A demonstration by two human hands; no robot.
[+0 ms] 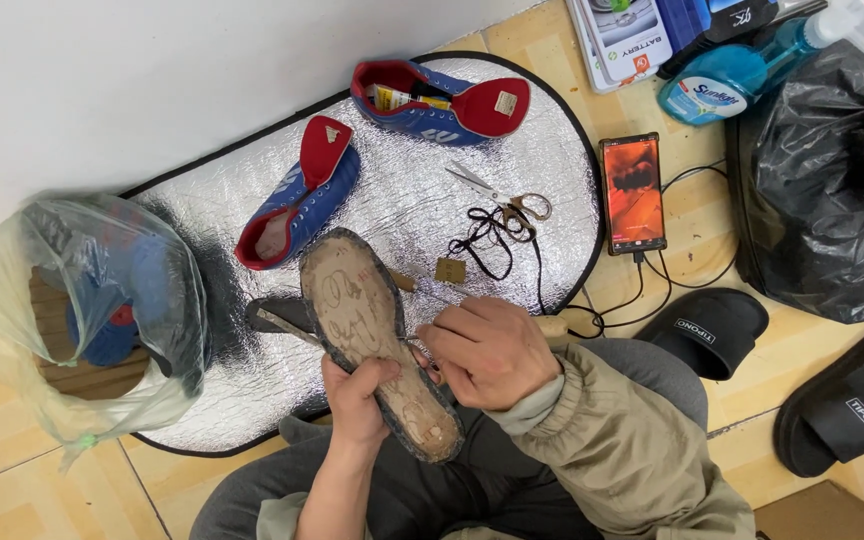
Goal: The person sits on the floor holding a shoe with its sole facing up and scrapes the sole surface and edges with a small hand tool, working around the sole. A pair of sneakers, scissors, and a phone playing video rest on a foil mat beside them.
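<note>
A worn shoe sole (pixel 357 310), tan on its inner face with a dark rim, is held tilted above my lap. My left hand (pixel 360 400) grips its lower edge from underneath. My right hand (pixel 487 352) is closed at the sole's right edge, pinching a small tool whose tip I cannot make out. Two blue and red shoe uppers lie on the silver mat (pixel 402 200): one (pixel 297 195) near the middle, another (pixel 437 100) at the far end.
Scissors (pixel 502 195), black thread (pixel 487 240) and a small tan block (pixel 450 270) lie on the mat. A plastic bag (pixel 82 300) stands left. A lit phone (pixel 632 192), black slippers (pixel 712 330) and a black bag (pixel 832 170) are right; a blue bottle (pixel 732 80) is behind.
</note>
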